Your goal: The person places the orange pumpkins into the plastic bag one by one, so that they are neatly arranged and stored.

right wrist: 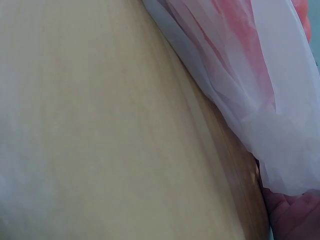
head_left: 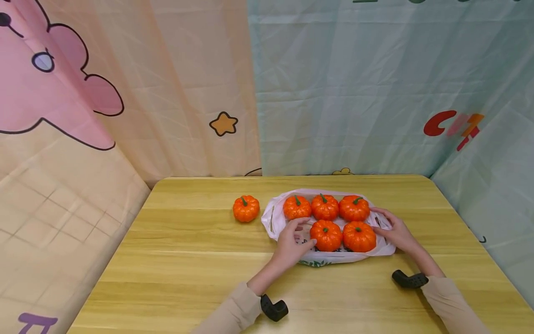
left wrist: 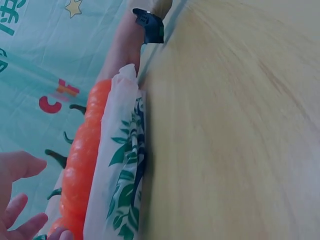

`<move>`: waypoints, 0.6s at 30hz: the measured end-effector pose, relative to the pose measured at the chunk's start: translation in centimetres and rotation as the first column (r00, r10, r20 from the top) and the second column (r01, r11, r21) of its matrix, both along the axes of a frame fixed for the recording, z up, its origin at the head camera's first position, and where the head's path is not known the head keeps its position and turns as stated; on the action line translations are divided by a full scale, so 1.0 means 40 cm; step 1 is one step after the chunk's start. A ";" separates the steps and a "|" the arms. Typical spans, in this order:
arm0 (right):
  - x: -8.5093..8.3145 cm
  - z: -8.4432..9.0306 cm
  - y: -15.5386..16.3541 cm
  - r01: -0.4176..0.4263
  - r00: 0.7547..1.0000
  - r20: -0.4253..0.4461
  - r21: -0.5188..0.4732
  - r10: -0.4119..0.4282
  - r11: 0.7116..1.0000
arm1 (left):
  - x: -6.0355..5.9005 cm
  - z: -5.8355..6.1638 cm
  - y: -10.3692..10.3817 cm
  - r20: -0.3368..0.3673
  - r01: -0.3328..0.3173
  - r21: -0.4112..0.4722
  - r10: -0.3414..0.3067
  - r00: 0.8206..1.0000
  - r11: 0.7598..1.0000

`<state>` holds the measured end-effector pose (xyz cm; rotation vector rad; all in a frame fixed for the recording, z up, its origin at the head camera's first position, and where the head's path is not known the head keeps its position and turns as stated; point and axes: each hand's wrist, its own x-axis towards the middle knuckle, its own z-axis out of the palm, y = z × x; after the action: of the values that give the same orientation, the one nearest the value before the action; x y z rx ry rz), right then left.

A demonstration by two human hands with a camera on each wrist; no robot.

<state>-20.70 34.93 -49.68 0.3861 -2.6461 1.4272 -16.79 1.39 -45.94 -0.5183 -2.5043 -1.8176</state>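
Lying flat on the table (head_left: pixel 200 260) with its long side running left to right, the bag (head_left: pixel 271 218) of pumpkins (head_left: pixel 326 235) is being touched by the left hand (head_left: pixel 292 246) and right hand (head_left: pixel 394 232), fingers relaxed.

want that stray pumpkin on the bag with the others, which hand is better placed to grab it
Left, probably. The lone pumpkin sits on the table left of the bag, on the side of the left hand. The right hand rests at the bag's far right edge and would have to cross the five pumpkins.
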 end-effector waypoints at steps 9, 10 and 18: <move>0.006 0.011 -0.003 0.008 0.999 0.035 0.008 -0.008 1.000 | -0.013 0.022 -0.058 -0.087 -0.102 0.051 0.106 0.991 0.993; 0.005 0.011 -0.003 0.007 0.999 0.038 0.006 -0.007 1.000 | -0.015 0.022 -0.065 -0.097 -0.114 0.055 0.119 0.988 0.992; 0.006 0.011 -0.005 0.003 1.000 0.021 0.005 -0.003 1.000 | -0.027 0.010 -0.119 -0.151 -0.221 0.054 0.227 0.962 0.974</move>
<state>-20.45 34.73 -49.25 0.3696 -2.6654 1.4319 -17.88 -3.38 -45.53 -0.3437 -2.3151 -1.6685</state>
